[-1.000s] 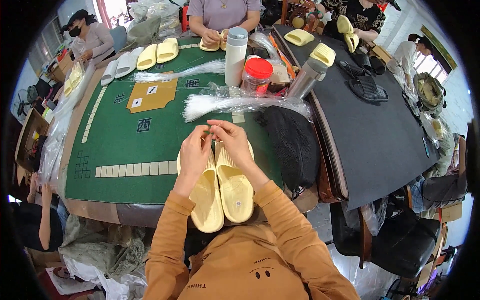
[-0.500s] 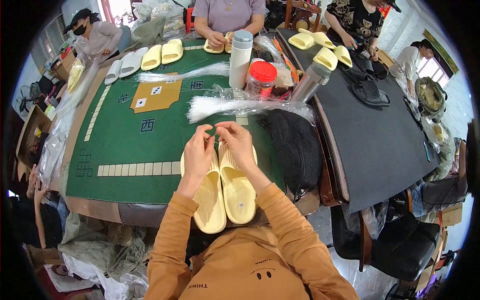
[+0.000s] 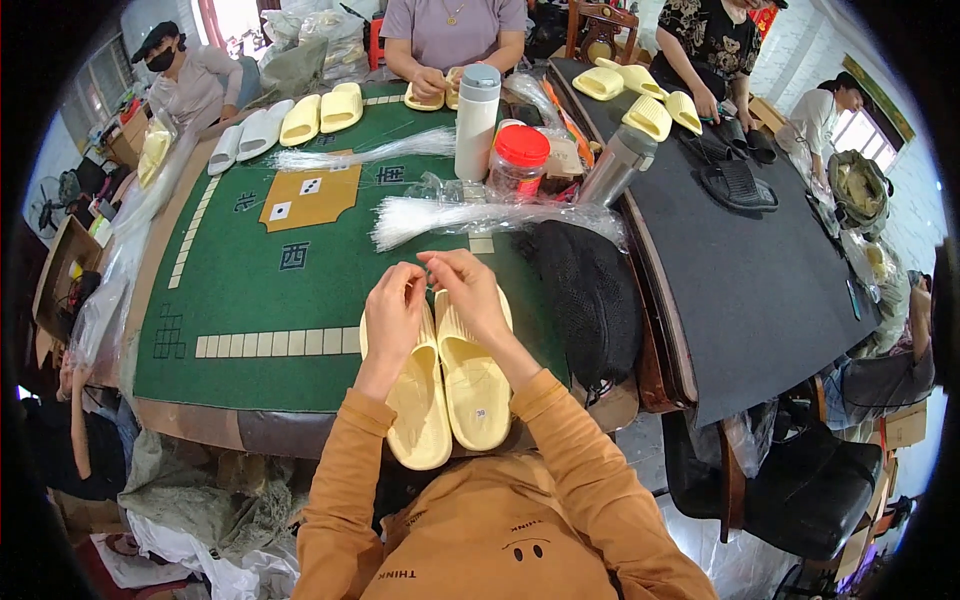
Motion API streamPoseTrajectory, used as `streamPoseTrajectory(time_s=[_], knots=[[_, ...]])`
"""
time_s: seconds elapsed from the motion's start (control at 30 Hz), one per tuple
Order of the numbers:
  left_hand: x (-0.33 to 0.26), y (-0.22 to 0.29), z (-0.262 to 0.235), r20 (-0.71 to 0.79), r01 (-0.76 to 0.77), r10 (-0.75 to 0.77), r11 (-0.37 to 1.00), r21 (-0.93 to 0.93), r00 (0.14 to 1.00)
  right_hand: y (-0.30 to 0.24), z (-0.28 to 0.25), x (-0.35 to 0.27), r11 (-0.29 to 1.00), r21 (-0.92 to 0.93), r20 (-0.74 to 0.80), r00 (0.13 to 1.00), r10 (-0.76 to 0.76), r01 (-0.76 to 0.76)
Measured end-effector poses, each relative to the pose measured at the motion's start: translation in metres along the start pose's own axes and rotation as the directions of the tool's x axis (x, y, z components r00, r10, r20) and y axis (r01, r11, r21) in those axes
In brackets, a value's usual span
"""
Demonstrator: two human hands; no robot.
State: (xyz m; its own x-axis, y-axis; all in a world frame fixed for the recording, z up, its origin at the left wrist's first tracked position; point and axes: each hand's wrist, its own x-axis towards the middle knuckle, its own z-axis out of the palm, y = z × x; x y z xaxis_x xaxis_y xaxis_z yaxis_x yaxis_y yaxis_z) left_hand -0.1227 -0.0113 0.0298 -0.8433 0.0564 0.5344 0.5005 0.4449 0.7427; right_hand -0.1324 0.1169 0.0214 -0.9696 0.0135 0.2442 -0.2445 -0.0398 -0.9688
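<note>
A pair of pale yellow slide slippers [image 3: 478,390] lies side by side before me, heels at the table's near edge and toes pointing away. Above the toe straps, my left hand [image 3: 393,312] is closed with its fingertips pinched together. My right hand [image 3: 470,292] also pinches, its thumb and forefinger close to the left fingertips. Whatever is between the fingers is too thin or hidden to make out. Just beyond my hands lies a bundle of thin white plastic strands [image 3: 425,220] in clear wrap.
A black mesh bag [image 3: 590,300] sits right of the slippers. Farther back stand a white bottle [image 3: 478,125], a red-lidded jar [image 3: 520,160] and a steel flask [image 3: 615,170]. Another strand bundle [image 3: 370,150] and more slippers [image 3: 320,112] lie beyond. Several people work around the tables.
My left fingertips have dropped slightly, and the right fingertips have shifted a little left. The slippers have stayed in place. The person at the far right table has moved their hands.
</note>
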Motion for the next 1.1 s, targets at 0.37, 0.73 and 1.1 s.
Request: streamPoseTrajectory(time_s=[0.37, 0.73, 1.1], knots=[[0.0, -0.004, 0.002, -0.002, -0.005, 0.005, 0.997, 0.081, 1.0, -0.004, 0.0, -0.002, 0.973, -0.196, 0.071, 0.991, -0.11, 0.122], [-0.013, 0.034, -0.024, 0.053, -0.102, 0.096, 0.987, 0.124, 0.994, 0.005, 0.001, 0.002, 0.997, 0.051, -0.051, 0.997, 0.06, -0.058], [-0.122, 0.067, -0.036, 0.405, -0.184, 0.042, 0.93, 0.318, 0.913, 0.004, 0.0, 0.002, 1.0, -0.021, -0.106, 0.994, 0.004, -0.007]])
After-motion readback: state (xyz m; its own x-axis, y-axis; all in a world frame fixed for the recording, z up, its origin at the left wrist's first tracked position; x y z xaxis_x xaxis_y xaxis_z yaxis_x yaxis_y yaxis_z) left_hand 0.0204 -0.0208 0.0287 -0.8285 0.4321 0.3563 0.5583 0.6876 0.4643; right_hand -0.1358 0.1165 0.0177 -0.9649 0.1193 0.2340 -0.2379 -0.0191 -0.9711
